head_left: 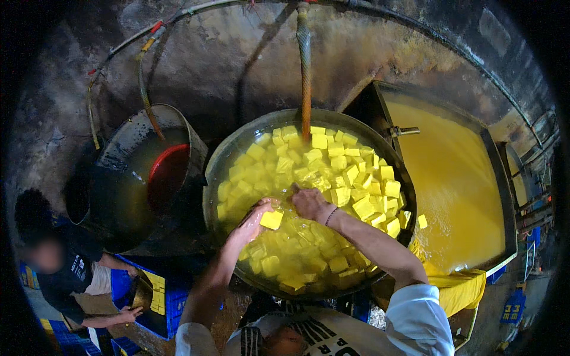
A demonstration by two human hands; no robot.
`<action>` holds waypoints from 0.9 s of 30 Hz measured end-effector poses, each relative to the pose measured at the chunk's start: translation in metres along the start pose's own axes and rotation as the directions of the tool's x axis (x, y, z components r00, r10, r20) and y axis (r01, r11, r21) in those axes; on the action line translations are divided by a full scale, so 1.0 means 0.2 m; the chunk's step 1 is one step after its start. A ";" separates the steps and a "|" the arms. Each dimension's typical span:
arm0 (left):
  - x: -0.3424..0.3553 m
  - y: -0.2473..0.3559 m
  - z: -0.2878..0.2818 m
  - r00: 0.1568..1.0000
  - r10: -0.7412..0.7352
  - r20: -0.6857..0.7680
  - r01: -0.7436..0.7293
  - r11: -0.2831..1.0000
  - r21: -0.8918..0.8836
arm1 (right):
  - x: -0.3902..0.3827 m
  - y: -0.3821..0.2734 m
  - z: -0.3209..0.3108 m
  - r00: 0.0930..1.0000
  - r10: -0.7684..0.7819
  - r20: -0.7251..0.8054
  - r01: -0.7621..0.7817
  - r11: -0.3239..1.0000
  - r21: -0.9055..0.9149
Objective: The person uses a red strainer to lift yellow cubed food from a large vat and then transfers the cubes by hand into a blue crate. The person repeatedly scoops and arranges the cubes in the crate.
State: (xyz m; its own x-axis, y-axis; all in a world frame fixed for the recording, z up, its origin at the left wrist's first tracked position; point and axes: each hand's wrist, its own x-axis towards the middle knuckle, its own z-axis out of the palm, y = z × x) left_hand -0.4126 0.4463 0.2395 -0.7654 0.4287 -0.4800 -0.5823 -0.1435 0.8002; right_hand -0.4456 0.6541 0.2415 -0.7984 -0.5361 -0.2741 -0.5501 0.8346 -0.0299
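A wide round vat (214, 133) in front of me holds yellowish liquid and many yellow tofu blocks (350, 173). The blocks heap above the surface at the right and lie under the liquid at the left and near side. Over the vat's middle, my left hand (250, 222) is closed on one wet tofu block (271, 220), its palm turned to the right. Just right of it, my right hand (311, 203) reaches down among the blocks at the surface. Its fingertips are hidden by the liquid and the hand itself, so its grip does not show.
A hose (304, 71) hangs into the vat's far side. At the left stands a metal drum (193, 142) with a red tub (155, 169); at the right, a rectangular tank (504, 196) of yellow liquid. Lower left, a co-worker (71, 273) holds something at a blue crate (175, 302).
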 end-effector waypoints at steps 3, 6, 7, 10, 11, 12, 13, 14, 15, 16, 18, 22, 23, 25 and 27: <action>0.07 0.02 0.04 0.995 -0.001 -0.100 -0.009 0.995 -0.095 | -0.06 0.15 -0.05 0.992 -0.043 -0.115 0.081 0.933 0.351; 0.20 -0.06 0.06 0.975 0.085 -0.207 -0.142 0.951 -0.276 | -0.15 0.26 -0.12 0.997 0.042 -0.057 0.028 0.511 0.859; 0.24 -0.08 0.08 0.963 0.112 -0.243 -0.195 0.917 -0.349 | -0.18 0.27 -0.13 0.998 0.043 -0.054 0.038 0.315 0.948; 0.35 -0.12 0.19 0.939 0.153 -0.308 -0.309 0.768 -0.561 | -0.27 0.22 -0.22 0.987 0.139 -0.077 0.073 0.032 0.997; 0.35 -0.11 0.25 0.938 0.158 -0.309 -0.324 0.721 -0.613 | -0.29 0.21 -0.24 0.985 0.154 -0.074 0.075 -0.001 0.997; 0.36 -0.10 0.31 0.938 0.162 -0.306 -0.332 0.671 -0.663 | -0.32 0.19 -0.26 0.982 0.175 -0.071 0.078 -0.035 0.996; 0.36 -0.08 0.35 0.942 0.172 -0.289 -0.333 0.601 -0.726 | -0.32 0.16 -0.29 0.979 0.202 -0.032 0.035 -0.015 0.999; 0.35 -0.07 0.39 0.949 0.134 -0.284 -0.308 0.579 -0.755 | -0.32 0.13 -0.32 0.976 0.215 0.019 -0.035 0.070 0.997; 0.30 -0.03 0.46 0.960 0.091 -0.265 -0.270 0.558 -0.785 | -0.31 0.13 -0.29 0.972 0.235 0.011 -0.037 0.106 0.994; 0.27 0.00 0.52 0.967 0.056 -0.247 -0.238 0.536 -0.810 | -0.31 0.14 -0.27 0.968 0.252 -0.006 -0.032 0.146 0.989; 0.37 -0.07 0.51 0.954 0.100 -0.283 -0.297 0.447 -0.844 | -0.28 0.14 -0.19 0.934 0.298 -0.197 0.135 0.215 0.967; 0.44 -0.18 0.48 0.915 0.051 -0.401 -0.382 0.436 -0.815 | -0.29 -0.01 -0.38 0.901 0.332 -0.278 0.114 0.437 0.892; 0.46 -0.21 0.46 0.910 0.026 -0.414 -0.384 0.426 -0.819 | -0.26 -0.04 -0.38 0.872 0.283 -0.398 0.177 0.576 0.798; 0.38 -0.16 0.57 0.956 0.024 -0.293 -0.274 0.435 -0.858 | -0.28 -0.08 -0.38 0.813 0.258 -0.522 0.053 0.860 0.508; 0.30 -0.06 0.68 0.977 0.006 -0.215 -0.200 0.395 -0.897 | -0.23 -0.01 -0.17 0.829 0.255 -0.498 -0.043 0.917 0.397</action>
State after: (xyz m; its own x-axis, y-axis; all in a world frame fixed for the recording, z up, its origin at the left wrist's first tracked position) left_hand -0.4138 0.5941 0.2492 -0.8099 0.2256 -0.5415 -0.3225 -0.9423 0.0897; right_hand -0.4162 0.6737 0.2877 -0.9238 -0.2950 0.2441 -0.3728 0.8386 -0.3973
